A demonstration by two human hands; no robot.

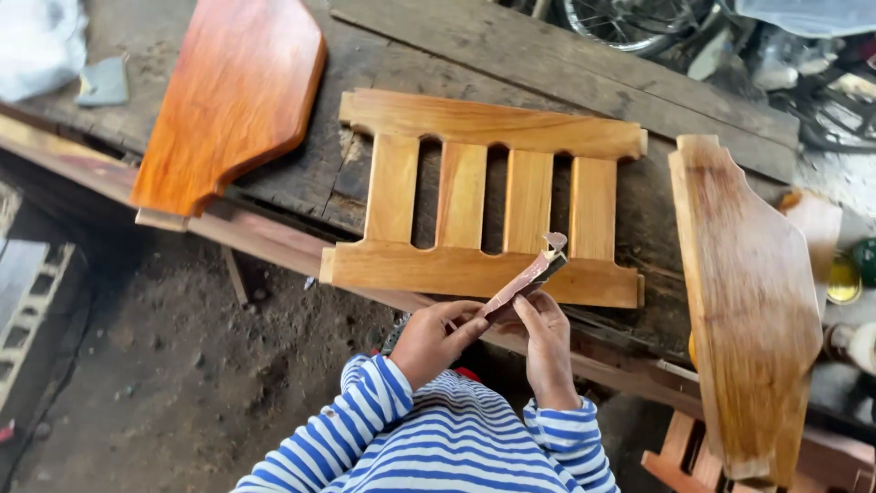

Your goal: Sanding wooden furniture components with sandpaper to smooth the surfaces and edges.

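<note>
Head view, the only one: both hands are pinched together on a folded strip of sandpaper (526, 280). Left hand (436, 340) clamps its near end between thumb and fingers; right hand (548, 347) backs it from the other side, fingers closed on the same end. The strip runs up and away from the grip, its frayed tip over the near rail of the slatted wooden frame (488, 196). Can't tell if the tip touches the rail.

Handling, my read: the strip is light, thin and floppy, and folding stiffens it. The grit side grips skin fine. Best held low and doubled over, as here; the free end would buckle if pushed hard.

Beyond the grip, the frame lies flat on the rough plank bench (547, 55). Left of the grip and further out: a reddish shaped board (233, 96). Right of it: a paler curved board (748, 301). Under the hands: striped sleeves (365, 411).
</note>
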